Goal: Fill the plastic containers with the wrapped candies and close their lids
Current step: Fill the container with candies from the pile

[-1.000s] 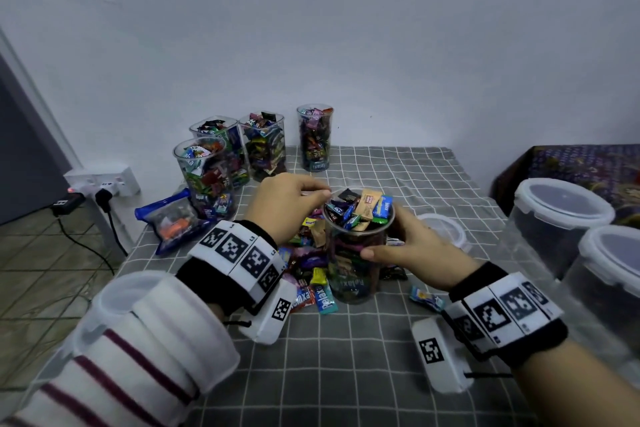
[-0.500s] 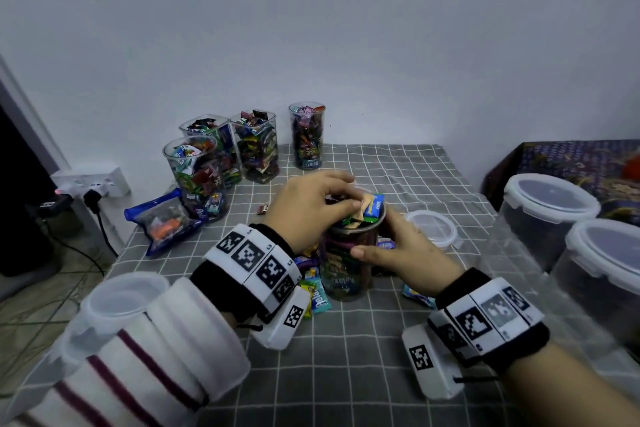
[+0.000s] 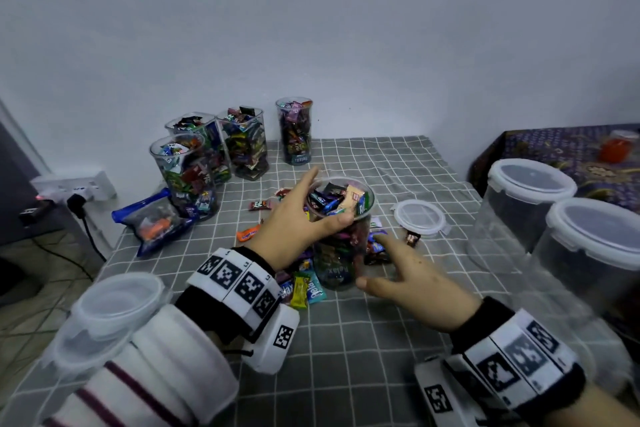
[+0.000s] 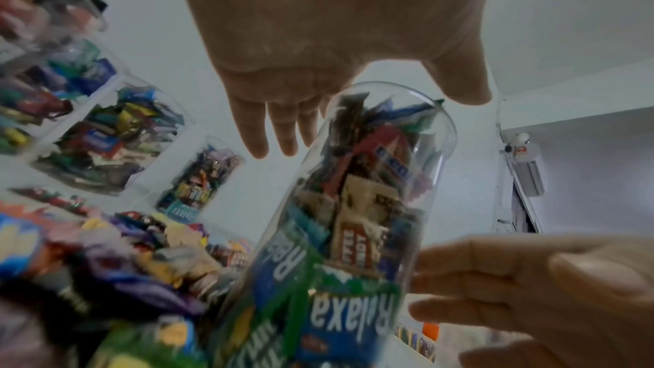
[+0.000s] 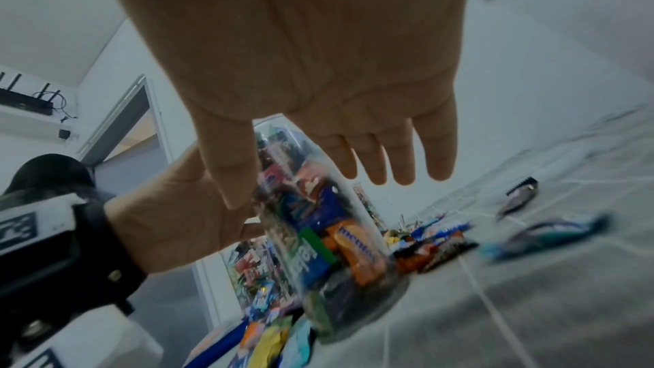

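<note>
The right hand (image 3: pixel 412 282) lets go of the candy-filled container (image 3: pixel 341 236) – fingers now straight, just beside its base – while the left hand (image 3: pixel 298 218) takes over, curled around the rim mid-table. It looks full; the round lid (image 3: pixel 419 217) lies near, next.

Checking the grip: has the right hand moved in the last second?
Yes: the right hand has dropped toward the base of the container, away from the loose lid.

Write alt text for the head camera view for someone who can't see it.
A left hand grips the rim of a candy-filled clear container on a grey checked table while the right hand spreads open beside its base. A loose lid lies to the right.
</note>
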